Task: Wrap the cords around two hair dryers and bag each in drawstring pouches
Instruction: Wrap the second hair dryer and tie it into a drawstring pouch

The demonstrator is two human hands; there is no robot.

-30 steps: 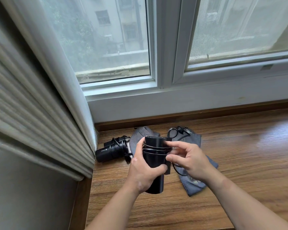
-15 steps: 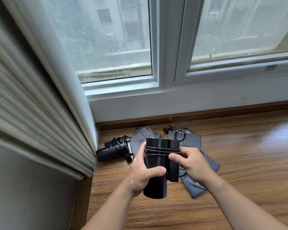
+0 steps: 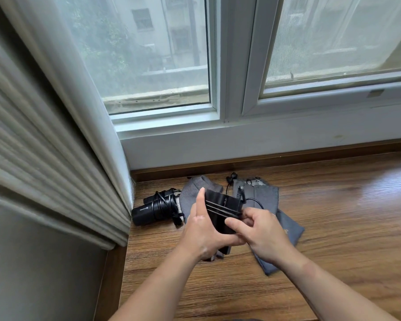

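My left hand [image 3: 200, 232] grips a black hair dryer [image 3: 219, 210] above the wooden sill, with several turns of its black cord round the body. My right hand [image 3: 258, 230] pinches the cord at the dryer's right side; a loose loop of cord [image 3: 255, 201] sticks out behind it. A second black hair dryer [image 3: 156, 208], its cord wound round it, lies at the left by the curtain. Two grey drawstring pouches lie flat under my hands: one [image 3: 196, 191] behind the held dryer, the other [image 3: 267, 198] to the right.
The wooden sill [image 3: 333, 216] runs to the right. A pleated curtain [image 3: 56, 135] hangs close on the left, and the white window frame [image 3: 236, 126] stands just behind the pouches.
The held dryer has tilted from upright to leaning right. My right hand has come down its side with the cord, and both hands have dropped lower.
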